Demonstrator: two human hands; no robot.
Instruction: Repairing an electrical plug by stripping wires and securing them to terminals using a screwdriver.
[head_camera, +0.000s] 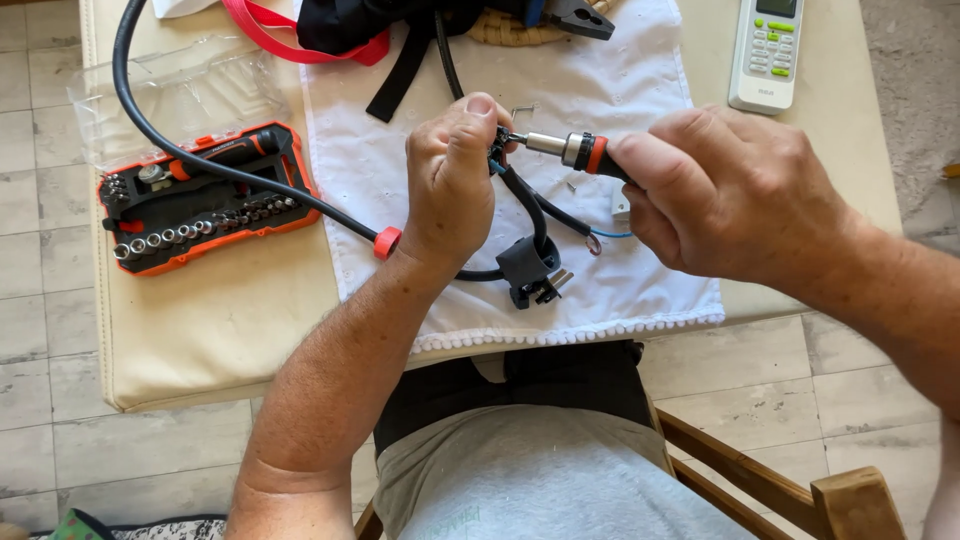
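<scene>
From the head camera, the person sits at a small table. The left hand (452, 185) pinches a small part at the end of the black cable (230, 170), fingers closed around it, over the white cloth (640, 80). The right hand (735, 195) grips the screwdriver (565, 150), its tip meeting that part beside the thumb. The black plug housing (527, 268) lies on the cloth just below. I'd judge the tip could slip off the hidden screw and jab the thumb, since the part is held in mid-air. One screwdriver, one orange bit case (200, 200), one remote control (767, 50), two loose wires, blue and dark.
</scene>
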